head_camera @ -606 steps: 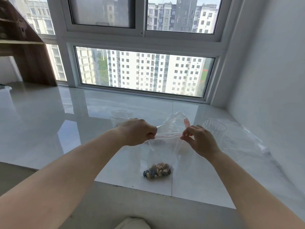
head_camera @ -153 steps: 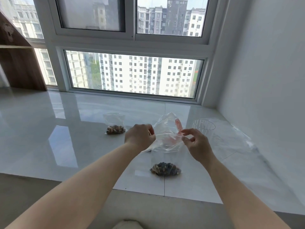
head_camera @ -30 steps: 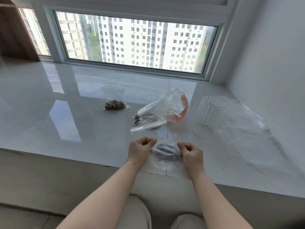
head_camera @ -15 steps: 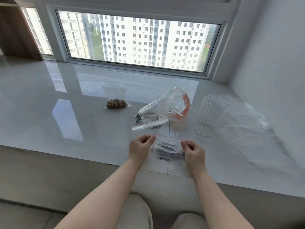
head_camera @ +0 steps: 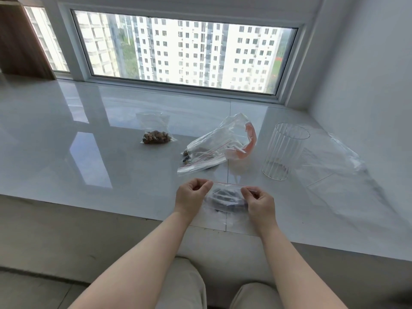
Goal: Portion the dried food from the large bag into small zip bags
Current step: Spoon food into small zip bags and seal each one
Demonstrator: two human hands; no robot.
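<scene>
A small zip bag [head_camera: 226,198] with dark dried food lies near the front edge of the white sill. My left hand [head_camera: 192,196] pinches its top left corner and my right hand [head_camera: 259,202] pinches the top right corner, along the red zip line. Behind it lies the large clear bag [head_camera: 214,146] with an orange patch and a little dried food left inside. A second small zip bag [head_camera: 156,134] with brown dried food rests further back on the left.
A clear ribbed cup [head_camera: 283,152] stands upright to the right of the large bag. Crumpled clear plastic sheets [head_camera: 341,170] spread along the right wall. The glossy sill [head_camera: 66,139] ends at a window behind and a wooden shelf [head_camera: 20,39] at far left.
The filled small bag came down from the air onto the sill near its front edge. Over the last second both hands stay at its top corners, shifting slightly.
</scene>
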